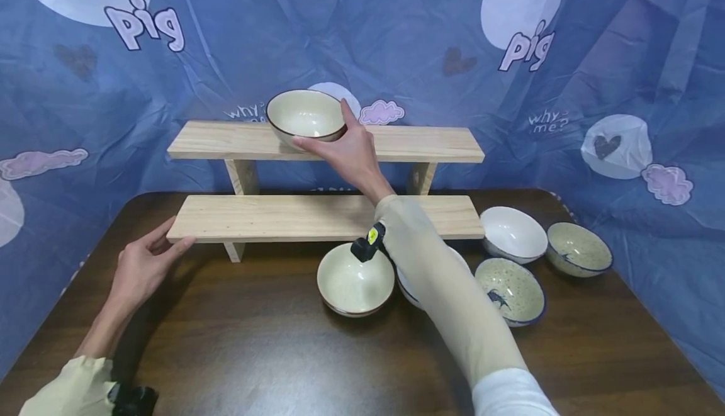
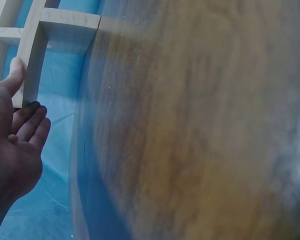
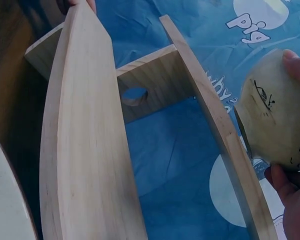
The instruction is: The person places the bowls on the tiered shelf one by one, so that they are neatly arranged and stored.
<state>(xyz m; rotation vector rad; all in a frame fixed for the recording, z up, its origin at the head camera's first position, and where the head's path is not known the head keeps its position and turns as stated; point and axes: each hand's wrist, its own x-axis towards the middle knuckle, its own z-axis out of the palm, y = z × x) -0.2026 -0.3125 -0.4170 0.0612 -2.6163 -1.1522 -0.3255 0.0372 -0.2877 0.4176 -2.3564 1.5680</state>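
Observation:
A two-step wooden shelf (image 1: 272, 219) stands at the back of the table. My left hand (image 1: 141, 265) holds the left end of its lower board; in the left wrist view, thumb and fingers lie on either side of the board end (image 2: 30, 75). With thumb and fingers spread at the rim, my right hand (image 1: 355, 155) grips a cream bowl (image 1: 306, 114) with a dark rim. This bowl is over the upper board (image 1: 419, 142), left of its middle, opening upward. Dark painted marks show on its outside (image 3: 270, 115) in the right wrist view.
On the table (image 1: 255, 340), a cream bowl (image 1: 355, 287) stands before the shelf. Beside it, a bowl (image 1: 409, 291) is partly hidden by my right forearm. Farther right are a white bowl (image 1: 512, 233) and two speckled bowls with blue rims (image 1: 512, 290). A blue printed cloth (image 1: 362, 38) hangs behind.

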